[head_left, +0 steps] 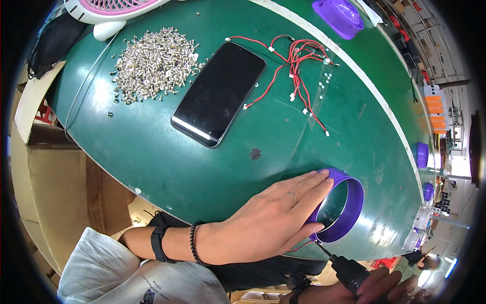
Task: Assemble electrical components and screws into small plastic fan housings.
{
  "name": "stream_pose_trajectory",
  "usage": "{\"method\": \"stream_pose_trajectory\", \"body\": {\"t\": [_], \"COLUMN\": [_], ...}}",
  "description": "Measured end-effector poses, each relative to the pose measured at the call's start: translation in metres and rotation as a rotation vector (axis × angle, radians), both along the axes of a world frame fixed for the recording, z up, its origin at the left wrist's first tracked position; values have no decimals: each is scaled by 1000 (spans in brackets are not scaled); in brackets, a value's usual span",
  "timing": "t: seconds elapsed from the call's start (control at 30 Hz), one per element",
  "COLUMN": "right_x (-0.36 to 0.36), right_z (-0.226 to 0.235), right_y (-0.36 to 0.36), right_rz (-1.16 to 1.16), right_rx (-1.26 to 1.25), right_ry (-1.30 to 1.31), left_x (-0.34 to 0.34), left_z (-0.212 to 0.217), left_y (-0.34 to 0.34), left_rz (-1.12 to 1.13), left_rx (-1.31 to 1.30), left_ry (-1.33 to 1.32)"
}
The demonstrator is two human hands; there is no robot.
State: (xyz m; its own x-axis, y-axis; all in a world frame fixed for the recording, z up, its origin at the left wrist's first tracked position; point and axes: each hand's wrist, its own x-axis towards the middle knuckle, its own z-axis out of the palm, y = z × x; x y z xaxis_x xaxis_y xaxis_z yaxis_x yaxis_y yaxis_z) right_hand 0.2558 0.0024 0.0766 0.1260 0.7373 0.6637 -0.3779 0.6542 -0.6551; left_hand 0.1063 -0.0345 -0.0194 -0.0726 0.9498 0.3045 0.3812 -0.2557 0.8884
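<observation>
Lower right of the frame, I see a hollow purple ring (356,202), smooth and glossy, clasped by the left fingers (310,188); the right fingers (373,282) grip a black driver (348,271).

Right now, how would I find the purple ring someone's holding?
Find the big green table, then its near edge. There, the left hand holds a round purple ring. Unlike the purple piece farther off, it has a black tool pointing at its rim.
</observation>
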Motion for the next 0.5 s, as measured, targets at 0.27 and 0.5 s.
{"method": "stream_pose_trajectory", "body": {"t": [0.27, 0.5], "right_x": [11, 10], "right_z": [-10, -11], "right_y": [-11, -17], "right_rz": [-853, -597], "right_rx": [50, 7], "right_ry": [-445, -251], "left_x": [1, 1], "left_z": [0, -1], "left_y": [-1, -1], "left_rz": [19, 32], "left_rx": [18, 14], "left_ry": [-5, -13]}}
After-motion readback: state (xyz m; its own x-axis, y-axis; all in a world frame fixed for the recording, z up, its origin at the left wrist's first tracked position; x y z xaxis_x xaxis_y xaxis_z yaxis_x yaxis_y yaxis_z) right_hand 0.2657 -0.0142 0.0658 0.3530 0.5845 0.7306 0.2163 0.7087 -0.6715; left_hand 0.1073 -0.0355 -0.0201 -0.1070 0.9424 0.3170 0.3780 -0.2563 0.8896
